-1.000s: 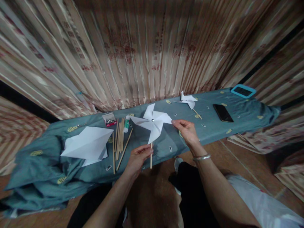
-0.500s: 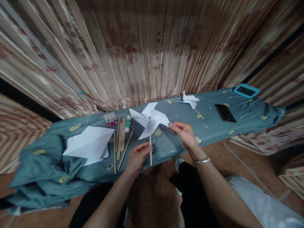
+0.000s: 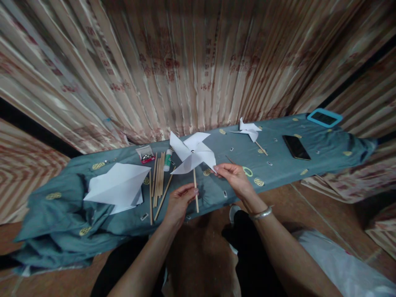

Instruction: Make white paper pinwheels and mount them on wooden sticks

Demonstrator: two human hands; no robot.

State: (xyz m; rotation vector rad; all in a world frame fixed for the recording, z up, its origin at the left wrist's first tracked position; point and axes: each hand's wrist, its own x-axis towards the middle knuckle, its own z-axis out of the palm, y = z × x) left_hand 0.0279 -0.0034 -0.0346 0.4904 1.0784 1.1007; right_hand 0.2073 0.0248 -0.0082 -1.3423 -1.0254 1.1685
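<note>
A white paper pinwheel (image 3: pixel 198 156) with a silver pin at its centre stands up over the cloth, fixed to a thin wooden stick (image 3: pixel 195 183). Closed around the lower part of that stick is my left hand (image 3: pixel 179 202), thumb and fingertips pinching it. My right hand (image 3: pixel 233 177) has its thumb and forefinger together at the tip of the pinwheel's lower right blade. Just beyond my right hand lie scissors (image 3: pixel 247 171) with a pale green handle, partly hidden by it. Several loose wooden sticks (image 3: pixel 159 177) lie left of my left hand.
A green and white glue stick (image 3: pixel 167 160) and a small box of metal pins (image 3: pixel 146 155) lie behind the loose sticks. White paper sheets (image 3: pixel 119 185) are at left. Another pinwheel (image 3: pixel 248 130), a phone (image 3: pixel 296 147) and a blue-framed device (image 3: pixel 324 118) lie rightward on the cloth-covered table (image 3: pixel 213 206).
The pinwheel's blades have turned clockwise a little. My right hand has moved slightly left and down with the blade tip, and the scissors now show behind it. The left hand keeps its hold.
</note>
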